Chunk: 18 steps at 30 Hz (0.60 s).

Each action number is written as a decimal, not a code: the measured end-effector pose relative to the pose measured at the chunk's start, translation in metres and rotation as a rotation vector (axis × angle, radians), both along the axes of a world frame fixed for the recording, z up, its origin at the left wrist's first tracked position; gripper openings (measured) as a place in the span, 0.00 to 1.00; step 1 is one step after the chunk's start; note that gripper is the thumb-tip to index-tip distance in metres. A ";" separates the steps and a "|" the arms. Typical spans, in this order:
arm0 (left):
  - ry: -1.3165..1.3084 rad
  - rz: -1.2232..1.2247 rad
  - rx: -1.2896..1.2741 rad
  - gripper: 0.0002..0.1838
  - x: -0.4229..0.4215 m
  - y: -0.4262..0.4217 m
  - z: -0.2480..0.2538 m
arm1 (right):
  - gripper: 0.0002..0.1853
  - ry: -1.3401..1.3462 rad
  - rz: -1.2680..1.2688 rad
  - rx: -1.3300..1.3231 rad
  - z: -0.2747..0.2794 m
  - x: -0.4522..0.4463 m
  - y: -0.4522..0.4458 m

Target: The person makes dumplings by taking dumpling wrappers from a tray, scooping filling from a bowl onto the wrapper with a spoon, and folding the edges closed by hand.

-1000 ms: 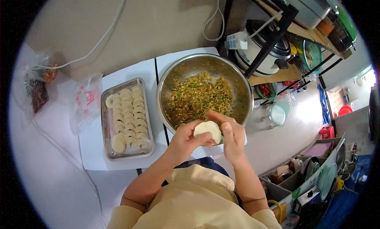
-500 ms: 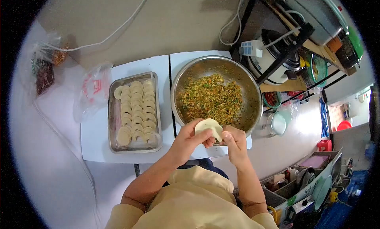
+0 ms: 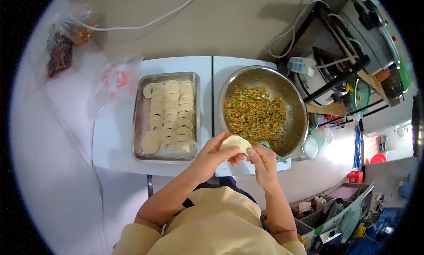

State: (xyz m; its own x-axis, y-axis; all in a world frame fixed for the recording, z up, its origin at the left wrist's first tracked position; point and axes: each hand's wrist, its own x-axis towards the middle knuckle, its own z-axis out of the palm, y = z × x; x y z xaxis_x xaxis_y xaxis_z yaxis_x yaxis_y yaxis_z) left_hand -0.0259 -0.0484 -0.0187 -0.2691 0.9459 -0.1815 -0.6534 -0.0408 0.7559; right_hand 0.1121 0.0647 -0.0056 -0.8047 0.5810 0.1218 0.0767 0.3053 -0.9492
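Both my hands meet over the near edge of the tables, pinching a folded dumpling (image 3: pixel 236 143) between them. My left hand (image 3: pixel 215 154) supports its left side, thumb across the front. At the right end, the thumb and fingers of my right hand (image 3: pixel 264 164) press the dough edge. A pale green utensil (image 3: pixel 278 156) shows behind my right hand; whether it is held or rests on the bowl, I cannot tell. Just beyond is a large steel bowl (image 3: pixel 301 122) with chopped vegetable filling (image 3: pixel 256 114). Left of it, a metal tray (image 3: pixel 140 105) carries rows of dumplings (image 3: pixel 171 109) and round wrappers (image 3: pixel 151 141).
A clear plastic bag with red print (image 3: pixel 117 80) lies left of the tray. At the right stands a black-framed shelf (image 3: pixel 342 80) with a power strip (image 3: pixel 302 65) and a cooker. A white cable (image 3: pixel 141 27) hangs along the wall. Crates (image 3: pixel 316 217) with kitchen goods are at lower right.
The round wrapper has been folded over into a half-moon, and my fingers now pinch its edge. The view has shifted, so the tray and bowl appear further right. The green utensil has come into sight.
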 end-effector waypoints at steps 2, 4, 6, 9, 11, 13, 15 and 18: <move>0.027 -0.014 0.001 0.15 -0.007 -0.009 -0.002 | 0.14 -0.056 -0.007 -0.022 -0.003 -0.003 -0.006; 0.058 -0.028 -0.002 0.18 -0.014 -0.017 -0.003 | 0.13 0.053 -0.063 -0.176 -0.006 -0.010 -0.013; 0.188 -0.134 0.015 0.23 -0.018 -0.024 -0.005 | 0.09 0.058 -0.043 -0.164 -0.004 -0.020 -0.022; 0.466 -0.184 -0.044 0.26 -0.028 -0.035 -0.023 | 0.07 -0.158 0.022 0.094 -0.005 -0.034 -0.040; 0.763 -0.170 -0.204 0.24 -0.029 -0.039 -0.025 | 0.07 -0.153 0.024 0.226 -0.015 -0.047 -0.049; 0.868 -0.087 -0.278 0.24 -0.029 -0.044 -0.029 | 0.08 -0.156 0.004 0.408 -0.023 -0.059 -0.061; 0.968 0.068 -0.328 0.23 -0.027 -0.049 -0.038 | 0.08 -0.183 -0.027 0.502 -0.034 -0.071 -0.072; 0.638 0.198 -0.368 0.22 -0.030 -0.058 -0.049 | 0.10 -0.192 -0.051 0.671 -0.055 -0.088 -0.087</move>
State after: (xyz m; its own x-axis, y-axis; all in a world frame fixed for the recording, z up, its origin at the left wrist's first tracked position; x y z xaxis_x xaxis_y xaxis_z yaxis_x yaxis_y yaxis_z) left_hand -0.0561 -0.1061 -0.0681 -0.5860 0.7775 -0.2283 -0.0916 0.2163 0.9720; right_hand 0.0243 -0.0218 -0.0601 -0.8217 0.4674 0.3261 0.2538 0.8124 -0.5250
